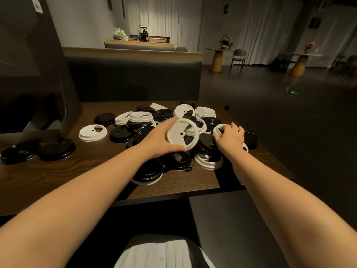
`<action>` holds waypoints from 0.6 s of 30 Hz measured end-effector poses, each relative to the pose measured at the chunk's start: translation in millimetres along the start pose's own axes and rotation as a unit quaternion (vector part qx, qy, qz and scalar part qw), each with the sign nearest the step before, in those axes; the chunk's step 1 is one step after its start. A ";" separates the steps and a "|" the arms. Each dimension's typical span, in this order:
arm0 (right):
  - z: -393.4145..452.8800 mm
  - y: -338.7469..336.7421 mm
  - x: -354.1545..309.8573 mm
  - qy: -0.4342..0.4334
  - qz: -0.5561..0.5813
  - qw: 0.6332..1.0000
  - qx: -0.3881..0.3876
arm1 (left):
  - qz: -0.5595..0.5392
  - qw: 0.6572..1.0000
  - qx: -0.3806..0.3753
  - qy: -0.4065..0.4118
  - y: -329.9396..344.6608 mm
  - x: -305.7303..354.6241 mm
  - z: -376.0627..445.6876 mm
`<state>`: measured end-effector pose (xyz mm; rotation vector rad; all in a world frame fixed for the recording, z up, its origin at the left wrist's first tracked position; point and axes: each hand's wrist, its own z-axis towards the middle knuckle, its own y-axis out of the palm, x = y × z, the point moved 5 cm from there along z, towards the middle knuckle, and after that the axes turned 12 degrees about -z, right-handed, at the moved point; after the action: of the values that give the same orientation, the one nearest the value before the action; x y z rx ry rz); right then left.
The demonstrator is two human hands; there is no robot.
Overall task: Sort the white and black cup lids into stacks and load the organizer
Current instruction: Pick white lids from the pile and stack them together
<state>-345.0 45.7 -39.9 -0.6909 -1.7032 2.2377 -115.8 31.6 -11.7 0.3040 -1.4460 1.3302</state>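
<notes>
Above the lid pile (173,136), the left grip (156,140) clasps a white lid (182,134); the right grip (230,137) pinches another lid (219,128).

Both my bare forearms reach forward from the bottom corners, drawing closer together toward the hands. My left hand (156,139) is turned with the thumb up and the palm facing right, fingers and thumb curved wide around the rim of a white lid (182,133) that I hold tilted up on edge. My right hand (230,136) is palm down a little farther right, wrist slightly bent, fingers curled over another white lid (219,128), gripping its edge with the fingertips. The two hands are near each other but apart.
</notes>
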 end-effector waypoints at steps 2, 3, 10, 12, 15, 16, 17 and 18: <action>1.9 3.0 -1.6 -0.003 -0.004 1.000 -0.027 | -0.056 0.998 0.025 -0.024 -2.4 -3.7 2.7; 2.4 3.9 -1.8 -0.001 -0.004 0.999 -0.038 | -0.073 0.996 0.033 -0.035 -3.6 -5.6 4.6; -9.7 -21.3 -21.3 -0.117 0.154 0.978 0.079 | -0.211 0.965 0.108 -0.113 -21.1 -25.0 11.5; -18.2 -29.1 -37.8 -0.167 0.212 0.960 0.076 | -0.292 0.935 0.141 -0.145 -25.3 -32.0 13.7; -34.9 -31.7 -66.5 -0.225 0.247 0.941 0.048 | -0.392 0.873 0.200 -0.210 -29.6 -44.0 16.8; -40.2 -32.1 -74.2 -0.236 0.253 0.937 0.052 | -0.417 0.854 0.214 -0.225 -31.2 -47.2 17.7; -44.6 -31.9 -80.6 -0.243 0.260 0.932 0.061 | -0.443 0.835 0.222 -0.239 -33.6 -49.9 17.3; -48.7 -31.7 -85.5 -0.248 0.273 0.927 0.070 | -0.462 0.819 0.229 -0.252 -36.5 -52.5 16.0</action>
<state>-249.8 56.0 -1.0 -0.6633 -1.6695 3.1105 -76.6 -17.8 -30.7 1.5635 -1.0763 0.7545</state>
